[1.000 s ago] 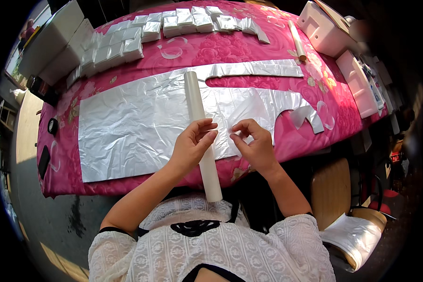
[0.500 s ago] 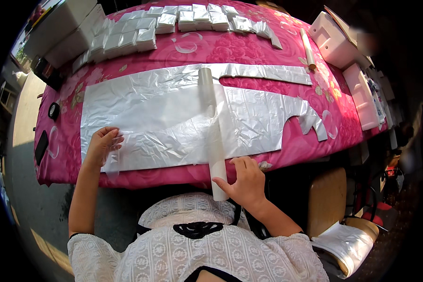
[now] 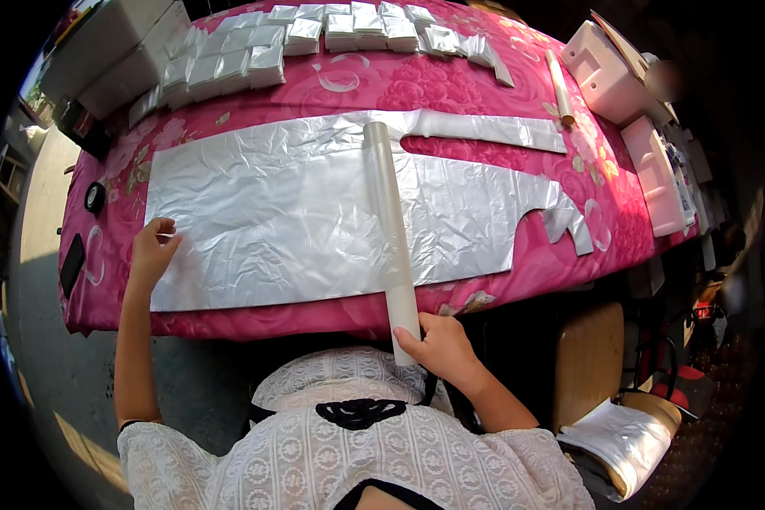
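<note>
A stack of thin silvery-white plastic bags, cut with handle-like strips at its right end, lies flat across the table. Crosswise on it rests a long roll of translucent plastic film, its near end jutting past the table edge. My right hand grips that near end, thumb on top and fingers wrapped beneath. At the sheet's left edge, my left hand has its fingers curled in a pinch. A faint clear film trails near the fingertips, hard to tell from the sheet below.
Stacked folded silvery packets line the far side. Also on the pink flowered tablecloth are a phone, a black tape roll and a cardboard tube. White foam boxes stand right; a wooden chair is beside me.
My left hand has moved left to the sheet's edge, drawing the film along. My right hand has shifted down and closed around the roll's near end; the roll lies slightly farther right.
</note>
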Tool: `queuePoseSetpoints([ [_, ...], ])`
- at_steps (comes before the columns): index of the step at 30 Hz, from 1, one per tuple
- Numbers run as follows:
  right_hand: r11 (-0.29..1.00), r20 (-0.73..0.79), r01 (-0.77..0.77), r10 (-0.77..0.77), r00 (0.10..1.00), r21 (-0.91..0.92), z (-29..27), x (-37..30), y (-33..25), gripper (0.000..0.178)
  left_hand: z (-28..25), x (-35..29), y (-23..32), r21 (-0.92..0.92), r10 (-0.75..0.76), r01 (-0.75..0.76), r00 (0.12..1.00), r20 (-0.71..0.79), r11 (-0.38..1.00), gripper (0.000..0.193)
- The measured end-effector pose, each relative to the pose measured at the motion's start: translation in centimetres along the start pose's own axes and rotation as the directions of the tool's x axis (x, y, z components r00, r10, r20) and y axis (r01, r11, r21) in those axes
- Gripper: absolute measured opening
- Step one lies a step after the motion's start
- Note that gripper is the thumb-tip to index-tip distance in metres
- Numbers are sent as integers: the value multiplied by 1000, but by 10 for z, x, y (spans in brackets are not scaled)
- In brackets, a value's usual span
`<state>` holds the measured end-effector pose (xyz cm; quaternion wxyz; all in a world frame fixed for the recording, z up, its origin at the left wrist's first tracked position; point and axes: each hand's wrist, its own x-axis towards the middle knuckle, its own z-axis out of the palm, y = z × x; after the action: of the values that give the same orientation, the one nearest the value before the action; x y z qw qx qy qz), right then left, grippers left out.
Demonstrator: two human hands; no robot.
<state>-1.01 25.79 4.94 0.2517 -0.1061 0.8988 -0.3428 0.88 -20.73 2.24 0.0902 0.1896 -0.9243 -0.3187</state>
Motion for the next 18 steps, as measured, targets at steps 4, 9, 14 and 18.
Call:
queuePoseSetpoints([
  [4,1000,-8,6,-6,1000,19,4,1,4,42,34,-5,101,219,454,-419,878,-150,881,26],
  [9,999,-6,32,-32,999,25,6,2,11,43,135,-22,186,-146,618,-610,786,14,779,44],
  [14,999,16,18,-18,1000,47,3,2,14,46,204,-28,193,-47,615,-614,780,116,788,52],
  [18,999,165,29,-36,986,43,-6,12,18,54,209,-30,195,129,590,-615,786,184,778,56],
])
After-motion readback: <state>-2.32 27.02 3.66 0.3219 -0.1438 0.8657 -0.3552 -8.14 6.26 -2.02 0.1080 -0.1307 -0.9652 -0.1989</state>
